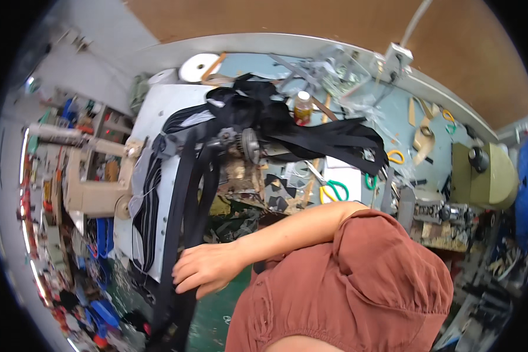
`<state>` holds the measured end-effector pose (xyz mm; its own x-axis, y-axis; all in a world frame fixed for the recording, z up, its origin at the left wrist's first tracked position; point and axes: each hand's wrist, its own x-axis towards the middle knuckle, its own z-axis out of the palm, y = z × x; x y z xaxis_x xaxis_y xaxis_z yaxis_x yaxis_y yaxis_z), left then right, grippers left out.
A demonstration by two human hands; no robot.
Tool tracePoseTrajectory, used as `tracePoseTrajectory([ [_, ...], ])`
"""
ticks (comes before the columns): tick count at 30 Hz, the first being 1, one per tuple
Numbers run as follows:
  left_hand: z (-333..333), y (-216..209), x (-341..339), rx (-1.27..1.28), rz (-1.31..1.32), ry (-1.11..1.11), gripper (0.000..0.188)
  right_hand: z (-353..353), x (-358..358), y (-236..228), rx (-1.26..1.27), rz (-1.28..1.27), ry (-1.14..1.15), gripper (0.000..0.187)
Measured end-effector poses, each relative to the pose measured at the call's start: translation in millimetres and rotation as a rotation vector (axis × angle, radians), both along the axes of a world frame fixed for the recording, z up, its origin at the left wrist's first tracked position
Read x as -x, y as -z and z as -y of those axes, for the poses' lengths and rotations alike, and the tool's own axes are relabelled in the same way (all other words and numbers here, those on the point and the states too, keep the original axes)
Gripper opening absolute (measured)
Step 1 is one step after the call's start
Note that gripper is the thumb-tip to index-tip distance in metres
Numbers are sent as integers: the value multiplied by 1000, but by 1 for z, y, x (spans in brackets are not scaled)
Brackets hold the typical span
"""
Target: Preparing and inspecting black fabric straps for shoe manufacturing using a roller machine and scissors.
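Observation:
Reaching across from the right, my right hand [208, 267] has its fingers curled over long black fabric straps [185, 205]. These straps hang down from the near left of the table past its edge and run out at the bottom of the view. They lead up to a heap of black straps [246, 111], which lies around a metal wheel [250, 145] on a small machine. More black straps [340, 141] spread to the right from that heap. My left hand is out of view. Just left of my right hand, a bundle of striped dark strips [149, 211] hangs over the table edge.
Scissors with yellow and green handles [331, 190] lie mid-table among scraps. Behind them stands a white-capped bottle [303, 108]. A beige sewing machine [100, 190] is at left, a green machine [487, 179] at right. A white roll [200, 67] sits at the back.

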<state>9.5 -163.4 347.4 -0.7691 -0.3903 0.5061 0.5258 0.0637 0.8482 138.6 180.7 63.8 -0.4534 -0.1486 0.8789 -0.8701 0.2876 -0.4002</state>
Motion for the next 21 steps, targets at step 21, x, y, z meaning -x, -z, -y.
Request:
tracePoseTrajectory([
  [21, -206, 441, -122, 416, 1748, 982, 31, -303, -198, 293, -381, 540, 1842, 16],
])
